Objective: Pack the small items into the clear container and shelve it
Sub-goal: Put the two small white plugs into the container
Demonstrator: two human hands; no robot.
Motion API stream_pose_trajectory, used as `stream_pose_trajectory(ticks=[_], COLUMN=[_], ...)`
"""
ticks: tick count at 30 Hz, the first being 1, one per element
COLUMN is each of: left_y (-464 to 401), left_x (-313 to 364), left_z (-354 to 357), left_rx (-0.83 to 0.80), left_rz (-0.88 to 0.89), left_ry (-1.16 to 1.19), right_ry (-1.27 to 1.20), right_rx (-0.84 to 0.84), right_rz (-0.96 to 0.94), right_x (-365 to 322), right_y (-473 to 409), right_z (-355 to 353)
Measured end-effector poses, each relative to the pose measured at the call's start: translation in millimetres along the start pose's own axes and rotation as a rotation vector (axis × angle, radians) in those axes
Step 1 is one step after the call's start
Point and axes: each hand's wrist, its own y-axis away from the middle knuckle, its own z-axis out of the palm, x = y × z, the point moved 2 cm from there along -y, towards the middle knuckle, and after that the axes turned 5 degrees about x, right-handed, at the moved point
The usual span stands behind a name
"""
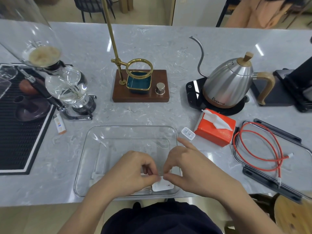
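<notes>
Both hands (135,168) (187,164) pinch a white item (163,185) — over the clear container (87,141).

Tissue box (215,128) right of container (125,132); kettle (231,83) behind the box.

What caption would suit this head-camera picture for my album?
Both hands, left hand and right hand, pinch a small white item over the clear container on a marble counter.

both hands (135,168) pinch white item (163,185) | over clear container (128,132) | item possibly a charger
</notes>
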Motion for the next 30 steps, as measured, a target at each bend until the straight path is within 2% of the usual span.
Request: stream_pose_trajectory(ticks=[7, 12, 23, 30], left_y=[-4.1, -17.3, -64.3, -104.3], left_x=[12.7, 25.4, 56.3, 71.7], left_z=[-14.2, -18.2, -19.4, -8.8], left_rx=[0.117, 0.183, 0.262, 0.203], left_rz=[0.053, 0.124, 0.36, 0.319], left_ry=[0.021, 0.012, -0.145, -0.258], right_ry=[-0.158, -0.173, -0.162, -0.219], right_rx=[0.338, 0.491, 0.561, 0.585], right_rz=[0.101, 0.221, 0.383, 0.476], right_x=[20.0, 37.5, 67.4, 86.3], right_y=[10.9, 19.8, 31.2, 25.2], right_z=[-18.1, -25.7, -22.8, -14.5])
